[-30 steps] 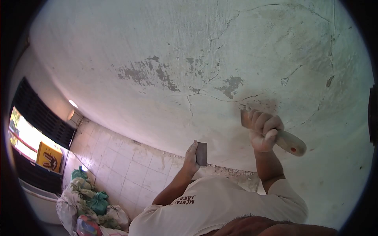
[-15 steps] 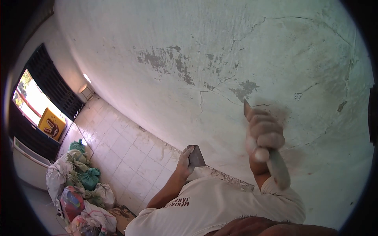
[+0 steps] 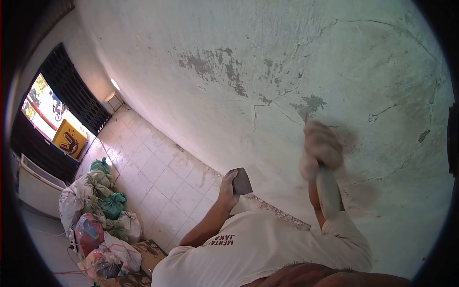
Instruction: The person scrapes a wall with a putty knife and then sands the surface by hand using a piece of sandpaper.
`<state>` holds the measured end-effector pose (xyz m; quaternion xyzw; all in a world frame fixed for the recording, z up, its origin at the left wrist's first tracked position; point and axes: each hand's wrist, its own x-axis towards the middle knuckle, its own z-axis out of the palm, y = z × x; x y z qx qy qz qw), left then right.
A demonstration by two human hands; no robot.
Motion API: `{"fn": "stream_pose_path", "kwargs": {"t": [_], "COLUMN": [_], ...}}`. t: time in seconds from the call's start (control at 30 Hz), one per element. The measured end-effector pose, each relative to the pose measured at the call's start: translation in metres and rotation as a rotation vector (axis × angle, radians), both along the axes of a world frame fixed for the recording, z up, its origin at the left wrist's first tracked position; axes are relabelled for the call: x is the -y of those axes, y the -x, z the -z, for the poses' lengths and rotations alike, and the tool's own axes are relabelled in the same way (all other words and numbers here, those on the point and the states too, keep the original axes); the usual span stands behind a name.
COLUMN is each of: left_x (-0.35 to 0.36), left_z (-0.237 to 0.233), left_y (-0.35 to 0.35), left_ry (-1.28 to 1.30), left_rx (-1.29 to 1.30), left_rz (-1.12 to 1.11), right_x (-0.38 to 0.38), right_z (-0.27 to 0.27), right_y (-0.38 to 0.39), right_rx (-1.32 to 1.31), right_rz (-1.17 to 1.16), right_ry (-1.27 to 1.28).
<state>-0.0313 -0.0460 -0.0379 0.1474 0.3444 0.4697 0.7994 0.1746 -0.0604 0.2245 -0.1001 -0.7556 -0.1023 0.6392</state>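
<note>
My right hand, smeared by motion, is closed around a scraper. Its pale, rounded handle end sticks out below the fist, and its narrow tip points up at a bare grey patch on the wall. Lower down to the left, my left hand grips a dark, flat, four-sided block by one side, thumb along its edge. The off-white wall in front of me has cracks and other patches of flaked paint.
Tied sacks and bags are heaped on the tiled floor at left, beside a cardboard box. Broken rubble edging runs along the wall's foot. A yellow box stands by the doorway with folding black gates.
My right fist has turned, bringing the scraper's handle closer to upright. The left hand with the block is slightly higher. The whole view has shifted a little; a motorcycle now shows outside the doorway.
</note>
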Motion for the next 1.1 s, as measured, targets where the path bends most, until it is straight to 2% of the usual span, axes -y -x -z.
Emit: {"fn": "stream_pose_path", "kwargs": {"t": [0.03, 0.07, 0.13, 0.23, 0.3, 0.33, 0.4, 0.43, 0.47, 0.57, 0.6, 0.67, 0.73, 0.77, 0.8, 0.83, 0.87, 0.93, 1.0, 1.03, 1.1], "left_x": [-0.003, -0.005, -0.002, 0.002, -0.003, -0.008, -0.018, -0.028, -0.042, -0.069, -0.078, -0.088, -0.111, -0.108, -0.096, -0.09, -0.074, -0.048, -0.035, -0.041, -0.047], "left_z": [0.002, 0.004, 0.004, -0.01, -0.022, -0.03, -0.049, -0.059, -0.055, -0.121, -0.145, -0.196, -0.22, -0.229, -0.237, -0.221, -0.209, -0.174, -0.126, -0.116, -0.128], "left_y": [-0.001, -0.002, -0.003, -0.006, -0.009, -0.009, -0.011, -0.013, -0.01, -0.028, -0.034, -0.066, -0.095, -0.118, -0.142, -0.169, -0.172, -0.174, -0.171, -0.172, -0.163], "left_ry": [0.006, 0.013, 0.018, -0.015, -0.065, -0.133, -0.249, -0.355, -0.499, -0.93, -1.068, -1.265, -1.645, -1.72, -1.685, -1.719, -1.784, -1.826, -2.034, -2.054, -2.084], "left_rx": [0.013, 0.026, 0.033, 0.004, -0.018, -0.016, -0.022, -0.025, -0.166, -0.6, -0.649, -0.511, -0.576, -0.654, -1.131, -1.074, -1.104, -1.133, -1.221, -1.236, -1.271], "left_rz": [-0.021, -0.041, -0.082, -0.181, -0.304, -0.361, -0.452, -0.496, -0.483, -0.63, -0.641, -0.753, -0.72, -0.692, -0.673, -0.782, -0.676, -0.315, -0.179, -0.187, -0.216], "right_x": [0.009, 0.013, -0.014, -0.03, -0.024, -0.01, 0.006, 0.014, 0.021, 0.044, 0.054, 0.07, 0.086, 0.093, 0.099, 0.103, 0.107, 0.119, 0.131, 0.137, 0.144], "right_z": [0.002, -0.002, 0.027, 0.029, 0.047, 0.054, 0.058, 0.061, 0.069, 0.104, 0.113, 0.129, 0.135, 0.138, 0.141, 0.143, 0.147, 0.158, 0.172, 0.178, 0.186], "right_y": [0.004, 0.005, -0.022, -0.022, -0.025, -0.011, -0.011, -0.012, -0.014, -0.024, -0.027, -0.035, -0.038, -0.038, -0.038, -0.038, -0.038, -0.04, -0.042, -0.042, -0.044], "right_rx": [-0.026, -0.019, 0.004, -0.114, -0.179, -0.328, -0.289, -0.273, -0.302, -0.375, -0.394, -0.404, -0.422, -0.432, -0.456, -0.479, -0.504, -0.547, -0.623, -0.641, -0.664], "right_rz": [-0.04, -0.192, 0.259, -0.122, -0.234, -0.171, -0.276, -0.32, -0.286, -0.183, -0.151, -0.079, 0.008, 0.052, 0.066, 0.078, 0.091, 0.142, 0.171, 0.189, 0.219], "right_ry": [-0.011, -0.072, -0.133, 0.326, 0.371, 0.426, 0.34, 0.297, 0.33, 0.43, 0.463, 0.505, 0.56, 0.586, 0.59, 0.59, 0.588, 0.631, 0.721, 0.746, 0.797]}}
